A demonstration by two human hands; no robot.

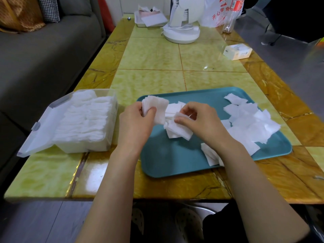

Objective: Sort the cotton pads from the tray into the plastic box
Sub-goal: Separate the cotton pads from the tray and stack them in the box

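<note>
A person's left hand grips a stack of cotton pads over the one teal tray, while the right hand pinches another pad just beside it. The one plastic box, open and nearly full, sits on the surface left of the left hand. Squaring the edges first should ease packing. The loose pads right of the right hand are too many to count

Far-end clutter on a tiled surface.
A white fan stands far back, a printed bag and bottle right of it, a white dish left of it; a small carton lies near the right edge; a grey sofa flanks the left side.
</note>
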